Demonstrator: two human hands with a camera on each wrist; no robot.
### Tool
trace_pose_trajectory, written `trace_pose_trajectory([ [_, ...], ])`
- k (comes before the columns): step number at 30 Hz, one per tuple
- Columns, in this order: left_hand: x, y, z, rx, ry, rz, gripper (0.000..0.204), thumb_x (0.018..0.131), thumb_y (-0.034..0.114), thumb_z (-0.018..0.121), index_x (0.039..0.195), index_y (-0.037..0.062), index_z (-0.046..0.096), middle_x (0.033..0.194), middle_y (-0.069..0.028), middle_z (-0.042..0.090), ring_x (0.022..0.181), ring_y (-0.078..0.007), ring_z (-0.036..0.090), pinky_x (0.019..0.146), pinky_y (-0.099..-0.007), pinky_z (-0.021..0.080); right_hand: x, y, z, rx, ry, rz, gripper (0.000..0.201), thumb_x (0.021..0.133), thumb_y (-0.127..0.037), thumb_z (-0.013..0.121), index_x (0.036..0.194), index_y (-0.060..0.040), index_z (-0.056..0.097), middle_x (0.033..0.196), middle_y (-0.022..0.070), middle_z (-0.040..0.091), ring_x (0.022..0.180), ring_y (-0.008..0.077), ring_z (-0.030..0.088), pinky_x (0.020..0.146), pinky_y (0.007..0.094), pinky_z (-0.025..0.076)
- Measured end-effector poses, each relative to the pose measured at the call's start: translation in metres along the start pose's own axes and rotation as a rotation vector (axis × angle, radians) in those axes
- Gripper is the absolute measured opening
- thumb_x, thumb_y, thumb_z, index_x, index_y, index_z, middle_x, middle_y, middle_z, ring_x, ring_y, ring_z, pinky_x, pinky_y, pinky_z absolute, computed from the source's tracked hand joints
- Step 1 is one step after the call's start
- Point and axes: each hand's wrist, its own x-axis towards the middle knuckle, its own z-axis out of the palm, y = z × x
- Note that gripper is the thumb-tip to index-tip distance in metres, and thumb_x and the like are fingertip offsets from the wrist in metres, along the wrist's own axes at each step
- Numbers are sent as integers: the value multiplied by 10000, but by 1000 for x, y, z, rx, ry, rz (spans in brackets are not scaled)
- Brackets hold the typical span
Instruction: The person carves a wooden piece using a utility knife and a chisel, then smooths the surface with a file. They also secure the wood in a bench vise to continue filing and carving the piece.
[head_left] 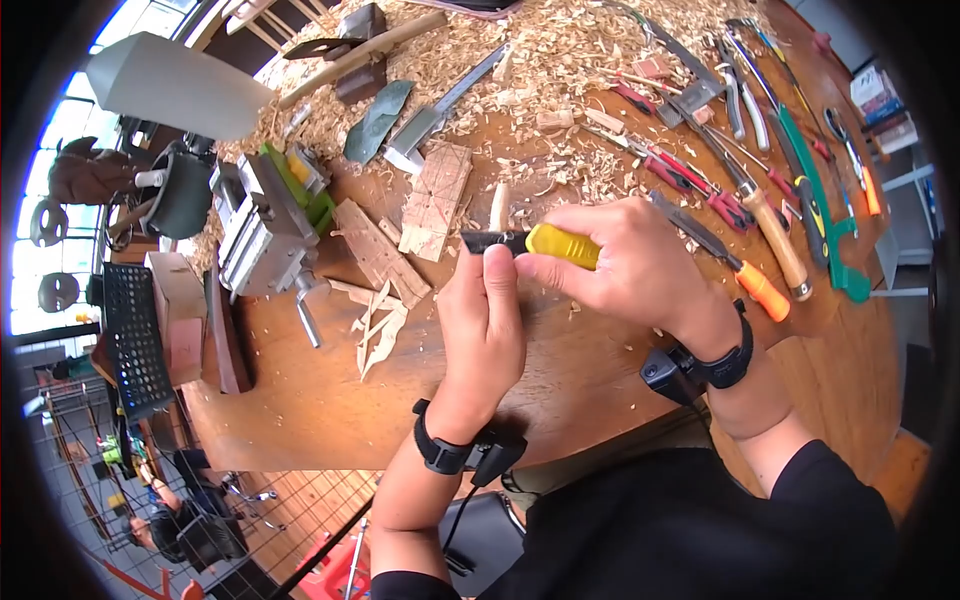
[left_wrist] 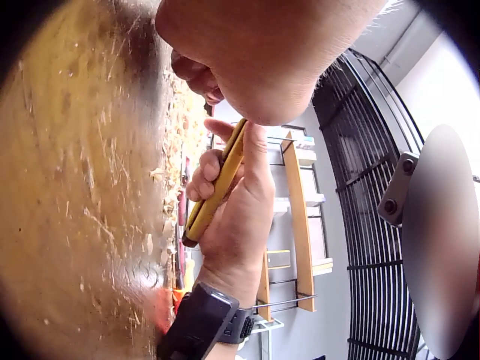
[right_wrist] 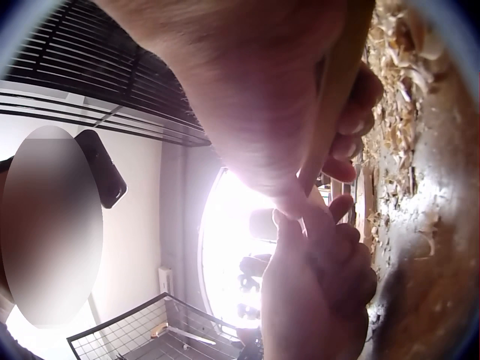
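Observation:
A utility knife with a yellow handle [head_left: 562, 246] lies in the grip of my right hand [head_left: 640, 255]. Its dark blade [head_left: 490, 241] points left, crossing a small pale wooden stick [head_left: 499, 206] whose tip shows just beyond it. My left hand [head_left: 480, 315] pinches that stick, its lower part hidden by the fingers and blade. The left thumb presses at the back of the blade, close to the right thumb. In the left wrist view, the right hand's fingers [left_wrist: 206, 176] wrap the yellow handle [left_wrist: 217, 187].
Wood shavings [head_left: 560, 60] cover the back of the table. Marked wooden boards [head_left: 436, 200] and a metal vise [head_left: 265, 230] stand left. Pliers [head_left: 690, 175], an orange-handled tool [head_left: 762, 290], a wooden-handled tool [head_left: 775, 235] and a green saw [head_left: 815, 200] lie right.

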Motion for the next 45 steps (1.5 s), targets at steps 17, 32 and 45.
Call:
trace_pose_trajectory([
  [17, 1, 0, -3, -279, -105, -169, 344, 1094, 355, 441, 909, 82, 540, 630, 58, 451, 473, -27, 347, 422, -213, 255, -4, 3, 2, -73, -25, -26, 419, 856, -473, 726, 805, -57, 714, 700, 190, 675, 669, 389, 676, 625, 466, 539],
  [32, 3, 3, -1, -258, -96, -135, 337, 1105, 307, 414, 873, 88, 521, 690, 41, 490, 522, -31, 391, 455, -201, 286, -4, 4, 2, -26, 40, 4, 369, 865, -430, 730, 814, -65, 717, 699, 185, 669, 671, 384, 674, 617, 449, 536],
  [45, 3, -2, -10, -573, -268, -214, 342, 1091, 224, 447, 1354, 8, 488, 827, 46, 535, 631, -16, 399, 571, -180, 340, -2, 5, -4, 33, -54, -32, 387, 872, -414, 725, 936, -32, 739, 733, 196, 681, 691, 381, 682, 659, 443, 548],
])
